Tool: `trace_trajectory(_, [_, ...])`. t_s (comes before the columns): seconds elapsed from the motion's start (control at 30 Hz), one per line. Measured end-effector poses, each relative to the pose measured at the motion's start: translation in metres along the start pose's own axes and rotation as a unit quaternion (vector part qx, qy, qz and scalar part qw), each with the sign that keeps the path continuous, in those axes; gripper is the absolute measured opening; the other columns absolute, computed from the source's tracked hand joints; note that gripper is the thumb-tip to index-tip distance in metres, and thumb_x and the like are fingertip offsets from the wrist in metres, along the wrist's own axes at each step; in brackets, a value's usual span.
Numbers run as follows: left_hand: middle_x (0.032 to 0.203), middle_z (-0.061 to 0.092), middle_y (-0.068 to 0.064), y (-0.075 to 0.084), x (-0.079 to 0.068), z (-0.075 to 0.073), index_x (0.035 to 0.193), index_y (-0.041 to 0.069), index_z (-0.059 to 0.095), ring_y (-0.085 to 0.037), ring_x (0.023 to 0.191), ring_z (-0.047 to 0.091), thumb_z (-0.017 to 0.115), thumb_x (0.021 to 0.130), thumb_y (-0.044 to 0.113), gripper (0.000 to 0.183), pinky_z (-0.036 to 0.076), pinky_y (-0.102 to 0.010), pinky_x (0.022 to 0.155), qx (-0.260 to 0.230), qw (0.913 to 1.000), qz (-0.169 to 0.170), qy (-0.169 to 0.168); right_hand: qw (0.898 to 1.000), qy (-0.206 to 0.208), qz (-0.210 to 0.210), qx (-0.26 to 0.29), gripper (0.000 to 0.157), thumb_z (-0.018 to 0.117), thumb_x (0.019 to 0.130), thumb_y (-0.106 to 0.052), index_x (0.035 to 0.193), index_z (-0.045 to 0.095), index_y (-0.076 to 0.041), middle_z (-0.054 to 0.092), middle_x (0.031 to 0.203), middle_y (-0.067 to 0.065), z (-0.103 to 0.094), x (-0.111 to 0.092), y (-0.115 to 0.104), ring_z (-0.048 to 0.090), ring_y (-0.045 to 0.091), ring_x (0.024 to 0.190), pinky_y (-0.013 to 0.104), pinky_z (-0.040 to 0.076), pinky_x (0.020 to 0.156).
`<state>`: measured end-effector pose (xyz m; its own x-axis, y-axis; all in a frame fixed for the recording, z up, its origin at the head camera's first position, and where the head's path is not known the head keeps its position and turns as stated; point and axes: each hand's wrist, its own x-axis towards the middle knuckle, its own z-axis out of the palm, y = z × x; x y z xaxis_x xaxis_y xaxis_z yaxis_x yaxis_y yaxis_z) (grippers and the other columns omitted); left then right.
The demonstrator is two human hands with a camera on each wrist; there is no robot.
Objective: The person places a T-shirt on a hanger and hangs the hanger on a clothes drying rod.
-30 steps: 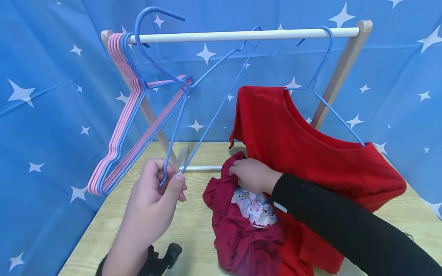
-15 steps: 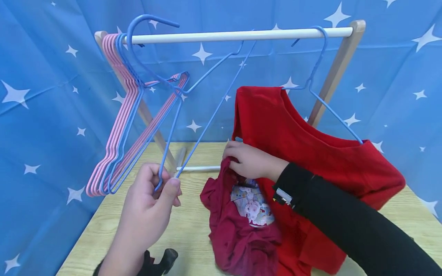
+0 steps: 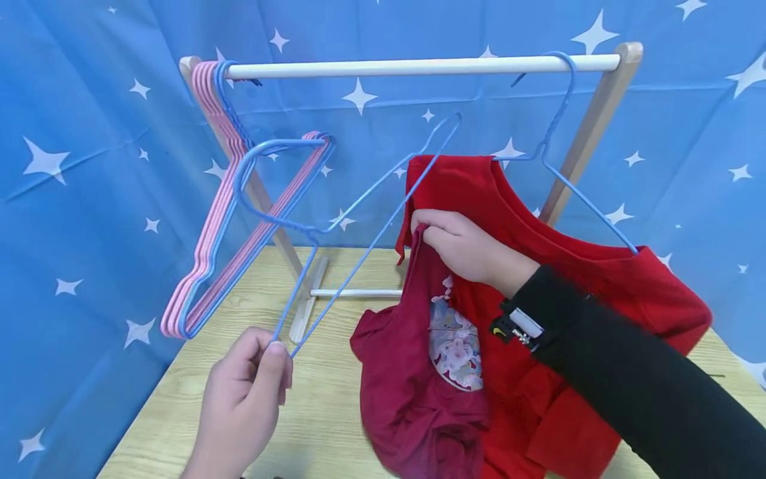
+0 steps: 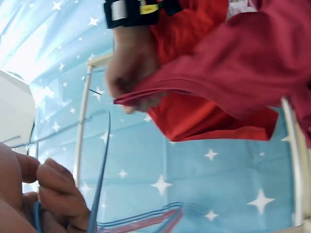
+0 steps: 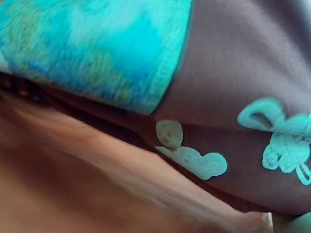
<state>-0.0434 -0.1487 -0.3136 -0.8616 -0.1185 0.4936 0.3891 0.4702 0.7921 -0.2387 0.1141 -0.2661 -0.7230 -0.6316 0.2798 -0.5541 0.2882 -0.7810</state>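
Note:
My left hand (image 3: 245, 392) pinches one end of a blue wire hanger (image 3: 290, 142), whose hook points up, below the rod. My right hand (image 3: 463, 246) grips the edge of a maroon shirt (image 3: 397, 372) and holds it raised; the rest hangs bunched below. In the left wrist view that shirt (image 4: 228, 63) stretches from the right hand (image 4: 133, 73), close to the hanger wire (image 4: 101, 170). The right wrist view shows the shirt's cloth (image 5: 218, 58) close up, with a patterned patch and lace trim. The right fingertips are partly hidden by cloth.
A rack with a white rod (image 3: 383, 67) stands on the wooden table (image 3: 323, 412). Several pink hangers (image 3: 200, 266) and blue ones hang at its left end. A red top (image 3: 574, 286) hangs on a blue hanger at the right. Behind is a blue star-patterned curtain (image 3: 66, 199).
My left hand has moved down with the hanger, whose hook drops from above the rod to below it. My right hand has risen, lifting the maroon shirt's edge.

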Motion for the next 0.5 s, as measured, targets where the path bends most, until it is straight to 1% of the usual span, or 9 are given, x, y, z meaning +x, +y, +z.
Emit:
trace_trajectory(0.07, [0.061, 0.049, 0.003, -0.01, -0.001, 0.003, 0.077, 0.011, 0.051, -0.011, 0.048, 0.044, 0.047, 0.1, 0.001, 0.025, 0.038, -0.025, 0.04, -0.017, 0.9997, 0.01, 0.018, 1.0, 0.022, 0.0, -0.013, 0.008, 0.046, 0.096, -0.011, 0.093, 0.051, -0.006, 0.06, 0.093, 0.006, -0.006, 0.001, -0.004, 0.062, 0.019, 0.09, 0.038, 0.056, 0.076])
trace_trajectory(0.17, [0.059, 0.047, 0.001, -0.026, 0.0, 0.007, 0.072, 0.008, 0.051, -0.007, 0.047, 0.038, 0.046, 0.098, -0.006, 0.03, 0.033, -0.023, 0.039, -0.039, 0.9962, 0.056, 0.054, 0.998, 0.058, -0.003, -0.014, 0.01, 0.046, 0.096, -0.012, 0.093, 0.053, -0.005, 0.06, 0.093, 0.007, -0.014, 0.003, -0.009, 0.063, 0.02, 0.089, 0.037, 0.056, 0.075])
trace_trajectory(0.23, [0.058, 0.045, 0.0, -0.036, 0.002, 0.009, 0.07, 0.005, 0.05, -0.005, 0.048, 0.036, 0.044, 0.096, -0.011, 0.031, 0.029, -0.022, 0.039, -0.052, 0.9916, 0.091, 0.076, 0.996, 0.084, -0.008, -0.004, 0.011, 0.046, 0.096, -0.012, 0.094, 0.053, -0.004, 0.061, 0.094, 0.009, -0.022, 0.002, -0.012, 0.063, 0.021, 0.089, 0.036, 0.056, 0.076])
trace_trajectory(0.3, [0.058, 0.044, -0.002, -0.045, 0.005, 0.011, 0.069, 0.002, 0.049, -0.005, 0.05, 0.035, 0.043, 0.095, -0.015, 0.031, 0.027, -0.023, 0.041, -0.072, 0.9865, 0.116, 0.09, 0.994, 0.109, -0.013, 0.012, 0.013, 0.043, 0.097, -0.012, 0.095, 0.052, -0.002, 0.06, 0.095, 0.012, -0.03, 0.002, -0.015, 0.062, 0.023, 0.09, 0.035, 0.055, 0.076])
trace_trajectory(0.37, [0.058, 0.044, -0.003, -0.051, 0.008, 0.012, 0.068, 0.001, 0.049, -0.004, 0.051, 0.036, 0.042, 0.094, -0.015, 0.032, 0.026, -0.024, 0.041, -0.096, 0.9832, 0.122, 0.096, 0.991, 0.131, -0.009, 0.022, 0.017, 0.039, 0.098, -0.014, 0.096, 0.052, -0.002, 0.06, 0.097, 0.014, -0.039, 0.001, -0.019, 0.062, 0.024, 0.091, 0.034, 0.054, 0.077])
trace_trajectory(0.43, [0.057, 0.044, -0.003, -0.055, 0.01, 0.013, 0.067, 0.0, 0.048, -0.005, 0.051, 0.036, 0.042, 0.094, -0.016, 0.032, 0.026, -0.024, 0.041, -0.116, 0.9808, 0.122, 0.098, 0.989, 0.15, 0.003, 0.022, 0.021, 0.036, 0.1, -0.017, 0.096, 0.053, -0.004, 0.059, 0.097, 0.013, -0.047, 0.001, -0.023, 0.061, 0.023, 0.093, 0.033, 0.051, 0.079])
trace_trajectory(0.5, [0.056, 0.044, -0.003, -0.058, 0.011, 0.014, 0.066, 0.0, 0.048, -0.005, 0.05, 0.036, 0.043, 0.094, -0.016, 0.032, 0.025, -0.025, 0.041, -0.121, 0.9804, 0.119, 0.1, 0.986, 0.168, 0.013, 0.023, 0.025, 0.034, 0.102, -0.02, 0.095, 0.053, -0.005, 0.06, 0.094, 0.013, -0.053, 0.003, -0.028, 0.061, 0.023, 0.09, 0.034, 0.049, 0.08])
